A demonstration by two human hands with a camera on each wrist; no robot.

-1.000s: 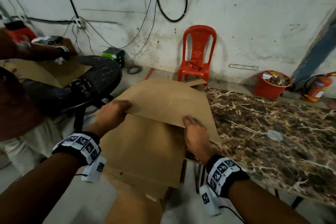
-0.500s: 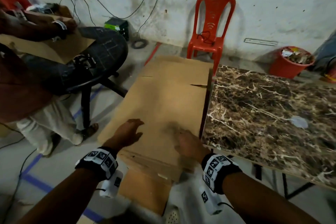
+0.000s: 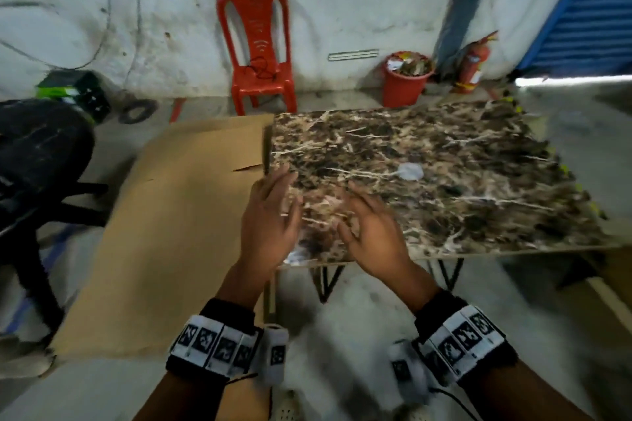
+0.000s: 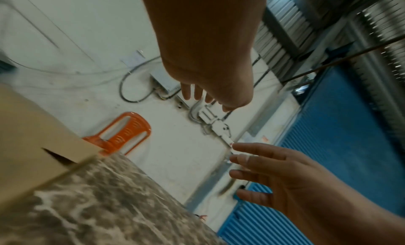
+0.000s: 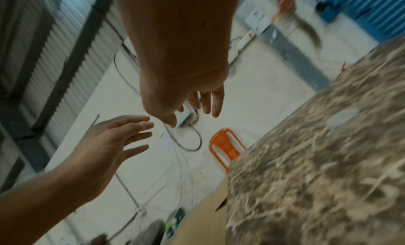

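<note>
A stack of flat brown cardboard (image 3: 178, 215) lies level beside the left edge of a marble-patterned table (image 3: 444, 174). My left hand (image 3: 273, 205) and right hand (image 3: 366, 215) hover side by side above the table's near left corner, blurred. Both have straight, spread fingers and hold nothing. Neither touches the cardboard. The left wrist view shows my left hand (image 4: 208, 91) from behind and the right hand (image 4: 269, 176) beside it, over the table (image 4: 98, 205) and cardboard (image 4: 28, 141). In the right wrist view my right hand (image 5: 192, 101) and left hand (image 5: 118, 139) are also bare.
A red plastic chair (image 3: 260, 55) stands at the white wall. A red bucket (image 3: 407, 79) of rubbish and a fire extinguisher (image 3: 473, 61) stand right of it, near a blue shutter (image 3: 588, 10). A black seat (image 3: 41, 154) stands at left. A pale patch (image 3: 408, 171) marks the tabletop.
Both hands have come off the cardboard, risen and moved right over the table's corner. The cardboard now lies flat beside the table, and the head view has swung right.
</note>
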